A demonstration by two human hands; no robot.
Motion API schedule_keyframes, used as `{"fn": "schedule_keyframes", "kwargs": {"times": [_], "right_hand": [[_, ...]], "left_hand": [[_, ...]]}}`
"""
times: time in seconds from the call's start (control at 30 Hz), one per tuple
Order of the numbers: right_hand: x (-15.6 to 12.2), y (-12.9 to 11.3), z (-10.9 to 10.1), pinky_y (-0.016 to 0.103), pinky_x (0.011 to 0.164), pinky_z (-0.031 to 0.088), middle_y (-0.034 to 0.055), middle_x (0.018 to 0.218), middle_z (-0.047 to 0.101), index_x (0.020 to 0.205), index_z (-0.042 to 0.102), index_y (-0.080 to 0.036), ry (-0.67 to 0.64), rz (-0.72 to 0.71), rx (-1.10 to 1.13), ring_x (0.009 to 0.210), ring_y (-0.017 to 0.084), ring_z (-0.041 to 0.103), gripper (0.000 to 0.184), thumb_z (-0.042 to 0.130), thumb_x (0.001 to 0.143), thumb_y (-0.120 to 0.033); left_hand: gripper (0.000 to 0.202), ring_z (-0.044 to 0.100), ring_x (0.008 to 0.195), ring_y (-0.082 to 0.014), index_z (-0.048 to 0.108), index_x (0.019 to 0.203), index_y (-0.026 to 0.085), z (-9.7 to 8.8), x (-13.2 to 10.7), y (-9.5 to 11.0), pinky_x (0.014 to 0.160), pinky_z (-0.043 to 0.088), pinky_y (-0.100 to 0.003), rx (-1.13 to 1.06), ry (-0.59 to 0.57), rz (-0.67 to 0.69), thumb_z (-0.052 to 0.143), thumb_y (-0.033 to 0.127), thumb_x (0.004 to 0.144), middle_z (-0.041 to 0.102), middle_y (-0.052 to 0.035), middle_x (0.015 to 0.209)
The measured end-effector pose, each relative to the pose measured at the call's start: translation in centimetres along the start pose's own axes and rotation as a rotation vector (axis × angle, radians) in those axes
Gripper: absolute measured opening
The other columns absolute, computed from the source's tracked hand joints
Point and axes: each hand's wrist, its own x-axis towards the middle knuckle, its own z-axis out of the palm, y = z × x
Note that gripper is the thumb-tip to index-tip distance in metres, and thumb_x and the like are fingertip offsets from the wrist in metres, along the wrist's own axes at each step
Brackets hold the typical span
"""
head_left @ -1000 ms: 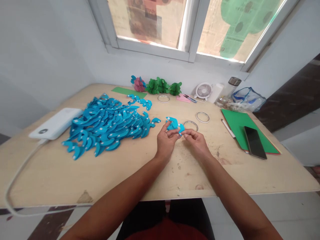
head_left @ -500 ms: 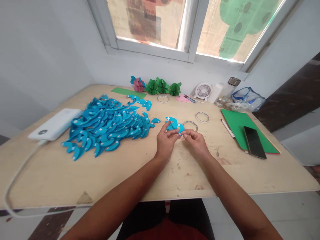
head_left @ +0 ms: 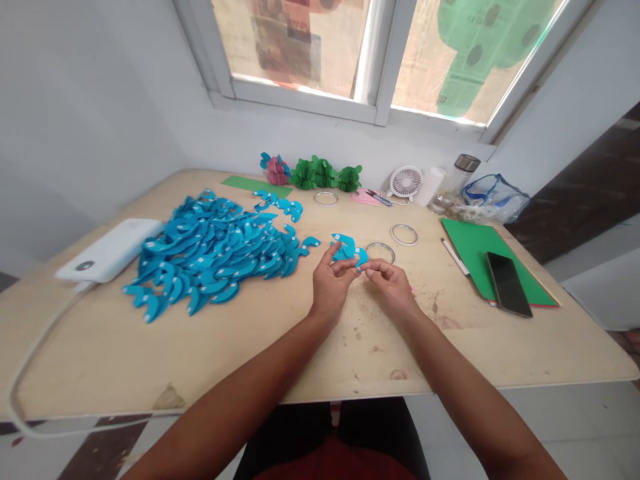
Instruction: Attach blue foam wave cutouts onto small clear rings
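Note:
My left hand [head_left: 331, 280] pinches a curved blue paper piece [head_left: 345, 245] with small white squares on it. At the piece's lower right end, the fingertips of my right hand [head_left: 390, 280] are closed on it too, nearly meeting those of the left. Part of the paper is hidden behind my fingers. To the left lies a large heap of blue paper chains [head_left: 215, 247], made of similar curved pieces with white squares. Just beyond my right hand, a silver ring [head_left: 380, 252] rests on the wooden table [head_left: 260, 353].
Further back are green paper figures [head_left: 323, 173], a pink one [head_left: 277, 171], scissors [head_left: 379, 198] and a small fan [head_left: 406, 181]. A phone [head_left: 509, 283] lies on green sheets [head_left: 467, 247] at right, by a bottle [head_left: 457, 183]. A cabled white power bank [head_left: 110, 249] sits at left.
My hands hold the blue paper piece in almost the same place. A small pinkish-red spot now shows beside my right hand; the camera view has shifted very slightly.

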Motion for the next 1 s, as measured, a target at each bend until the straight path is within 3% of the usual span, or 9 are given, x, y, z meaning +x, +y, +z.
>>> {"fn": "schedule_keyframes", "kwargs": {"times": [0.2,0.63,0.87,1.0], "right_hand": [[0.0,0.1,0.2,0.030,0.075,0.045,0.0055,0.097,0.064,0.077,0.071,-0.022,0.017,-0.017,-0.047,0.092,0.020,0.058,0.018,0.059,0.076,-0.034],[-0.2,0.6,0.2,0.031,0.072,0.044,0.0063,0.095,0.065,0.088,0.071,-0.024,0.032,-0.197,-0.263,0.092,0.020,0.058,0.020,0.053,0.080,-0.026],[-0.4,1.1,0.3,0.039,0.084,0.044,0.0063,0.097,0.067,0.095,0.068,-0.024,0.053,-0.405,-0.531,0.095,0.023,0.056,0.022,0.051,0.082,-0.019],[-0.5,1.2,0.4,0.039,0.083,0.045,0.0074,0.097,0.067,0.096,0.068,-0.022,0.101,-0.518,-0.662,0.094,0.023,0.056,0.024,0.048,0.084,-0.015]], "left_hand": [[0.069,0.067,0.086,-0.0195,0.050,0.125,0.015,0.0,0.0,-0.1,0.083,0.051,-0.032,-0.004,0.012,0.005,0.072,0.012,0.060,0.071,-0.0048,0.078],[0.070,0.068,0.083,-0.0189,0.047,0.127,0.014,-0.1,0.1,0.1,0.081,0.052,-0.032,0.045,0.025,0.020,0.071,0.010,0.061,0.072,-0.0053,0.081],[0.064,0.068,0.080,-0.0177,0.049,0.123,0.010,0.0,0.3,0.7,0.080,0.053,-0.030,0.068,0.027,0.013,0.066,0.004,0.062,0.072,-0.0054,0.079],[0.064,0.068,0.079,-0.0171,0.049,0.123,0.009,0.0,0.4,0.7,0.079,0.053,-0.029,0.090,0.028,0.028,0.065,0.003,0.062,0.072,-0.0050,0.078]]}}
